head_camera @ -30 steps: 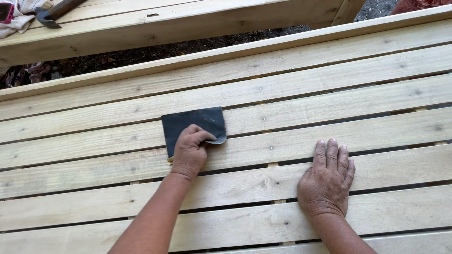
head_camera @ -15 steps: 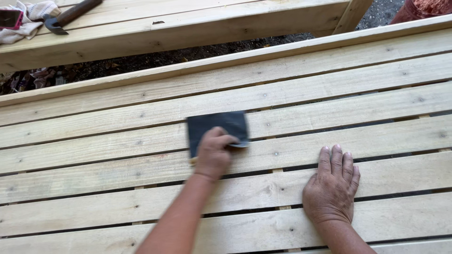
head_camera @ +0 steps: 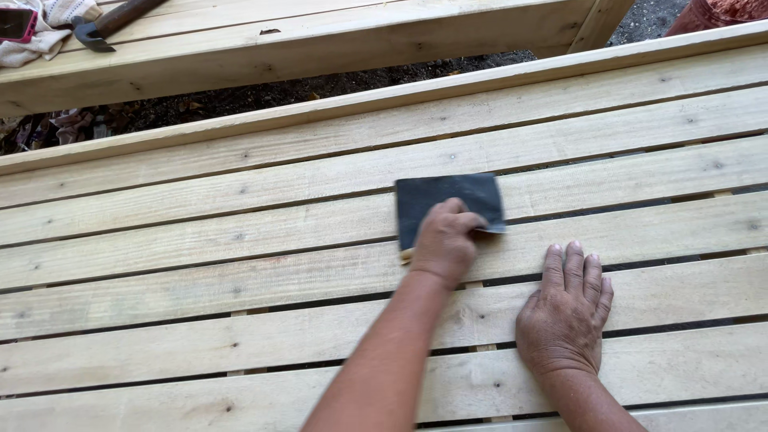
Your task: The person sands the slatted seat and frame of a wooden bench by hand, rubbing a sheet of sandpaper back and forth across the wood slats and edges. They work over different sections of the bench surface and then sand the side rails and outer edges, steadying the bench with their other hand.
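Sandpaper (head_camera: 448, 204) pressed flat under left hand (head_camera: 445, 240) | right hand (head_camera: 566, 316) splayed open, bracing slat (head_camera: 680, 288) beside it | judgement: keep strokes along grain, pressure even.

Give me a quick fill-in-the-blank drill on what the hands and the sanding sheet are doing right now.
1. The left hand presses a dark sheet of ____ onto the wooden slats.
2. The right hand lies ____ on a slat, fingers together, holding nothing.
3. At the top left, a hammer rests on a second timber piece beside a white ____.
4. The sheet's colour is dark ____.

Missing words: sandpaper; flat; cloth; grey
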`<state>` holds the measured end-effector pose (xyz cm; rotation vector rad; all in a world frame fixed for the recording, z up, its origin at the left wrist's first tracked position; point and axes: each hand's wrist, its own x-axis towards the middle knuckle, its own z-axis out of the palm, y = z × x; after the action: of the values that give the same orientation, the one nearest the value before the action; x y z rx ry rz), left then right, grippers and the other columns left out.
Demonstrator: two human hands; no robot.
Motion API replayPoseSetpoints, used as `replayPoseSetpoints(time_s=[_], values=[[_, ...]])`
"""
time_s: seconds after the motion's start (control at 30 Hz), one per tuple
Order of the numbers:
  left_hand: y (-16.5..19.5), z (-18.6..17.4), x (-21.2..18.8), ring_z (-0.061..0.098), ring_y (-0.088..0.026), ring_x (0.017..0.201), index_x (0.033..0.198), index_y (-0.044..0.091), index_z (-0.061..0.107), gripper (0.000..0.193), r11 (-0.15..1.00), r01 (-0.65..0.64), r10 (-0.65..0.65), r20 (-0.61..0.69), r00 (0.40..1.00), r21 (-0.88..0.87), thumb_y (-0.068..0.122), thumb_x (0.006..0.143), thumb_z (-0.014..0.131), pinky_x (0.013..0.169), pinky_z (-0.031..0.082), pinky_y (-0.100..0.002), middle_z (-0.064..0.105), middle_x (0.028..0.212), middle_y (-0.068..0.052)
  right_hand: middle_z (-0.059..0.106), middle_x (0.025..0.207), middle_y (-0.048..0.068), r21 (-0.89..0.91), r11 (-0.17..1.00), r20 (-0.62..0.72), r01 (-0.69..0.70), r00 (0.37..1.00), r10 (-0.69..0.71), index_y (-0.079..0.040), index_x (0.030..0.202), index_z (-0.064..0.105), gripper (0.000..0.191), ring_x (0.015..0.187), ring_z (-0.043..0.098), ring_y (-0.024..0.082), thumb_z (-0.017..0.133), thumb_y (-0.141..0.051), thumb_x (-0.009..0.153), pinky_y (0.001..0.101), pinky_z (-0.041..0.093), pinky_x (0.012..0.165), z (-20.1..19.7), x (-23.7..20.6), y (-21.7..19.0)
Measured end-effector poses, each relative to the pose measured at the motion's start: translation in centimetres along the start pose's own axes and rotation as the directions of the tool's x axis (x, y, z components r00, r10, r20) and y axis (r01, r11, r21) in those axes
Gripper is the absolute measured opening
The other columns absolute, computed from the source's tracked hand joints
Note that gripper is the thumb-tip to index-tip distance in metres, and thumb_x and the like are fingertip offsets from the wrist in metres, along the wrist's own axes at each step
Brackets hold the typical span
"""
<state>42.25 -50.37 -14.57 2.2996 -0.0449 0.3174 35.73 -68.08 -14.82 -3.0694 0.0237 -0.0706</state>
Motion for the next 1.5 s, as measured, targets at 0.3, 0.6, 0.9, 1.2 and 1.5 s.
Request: replayPoseSetpoints(time_s=[0.3,0.6,0.9,1.2,1.5], values=[[-10.6,-16.5,-5.8,0.067,-0.022,0.084,0.081,0.016,0.082,0.019,0.966,0.22,-0.212,-0.071,0.975,0.137,0.002,0.078,0.069,0.08,0.058,-0.033,0.068,0.085,-0.003,0.025,0.165,0.019,-0.019,1.0,-0.043,0.012,0.999,-0.013,-0.006,0.158,0.028,0.066,0.154,0.014,0.034,0.036,-0.023,0.094,0.0506,0.006,0.124,0.3,-0.1,0.1],[0.6,2.1,0.2,0.061,-0.025,0.088,0.094,0.012,0.08,0.036,0.994,0.084,-0.085,0.009,0.996,0.073,-0.008,0.084,0.052,0.086,0.052,-0.038,0.065,0.088,-0.006,0.027,0.165,0.018,-0.022,1.0,0.009,-0.006,1.0,0.007,-0.007,0.158,0.03,0.067,0.155,0.016,0.034,0.04,-0.022,0.093,0.0509,0.007,0.124,0.0,-0.1,-0.3],[-10.6,-16.2,-5.9,0.067,-0.023,0.083,0.087,0.015,0.082,0.024,0.96,0.278,-0.277,-0.029,0.96,0.044,-0.001,0.078,0.067,0.079,0.058,-0.034,0.068,0.086,-0.003,0.026,0.165,0.018,-0.005,1.0,-0.042,0.02,0.999,-0.02,-0.006,0.158,0.03,0.067,0.154,0.017,0.034,0.039,-0.024,0.094,0.0509,0.008,0.124,0.6,-0.3,0.0],[-0.1,0.3,0.0,0.062,-0.027,0.09,0.096,0.013,0.08,0.037,0.986,0.134,-0.138,0.03,0.99,0.096,-0.006,0.082,0.051,0.089,0.051,-0.039,0.066,0.091,-0.007,0.026,0.166,0.017,-0.028,0.999,-0.039,0.019,0.999,-0.02,-0.008,0.159,0.03,0.067,0.155,0.017,0.033,0.038,-0.023,0.094,0.0492,0.008,0.125,0.3,-0.4,-0.4],[-8.6,-13.5,-4.8,0.069,-0.023,0.081,0.085,0.014,0.081,0.021,0.974,0.224,-0.225,0.005,0.974,0.012,0.0,0.078,0.067,0.078,0.06,-0.033,0.069,0.086,-0.004,0.028,0.164,0.019,0.015,0.999,-0.109,0.043,0.993,-0.041,-0.005,0.156,0.032,0.066,0.152,0.019,0.035,0.04,-0.023,0.094,0.0516,0.009,0.122,0.2,-0.9,-0.5]])
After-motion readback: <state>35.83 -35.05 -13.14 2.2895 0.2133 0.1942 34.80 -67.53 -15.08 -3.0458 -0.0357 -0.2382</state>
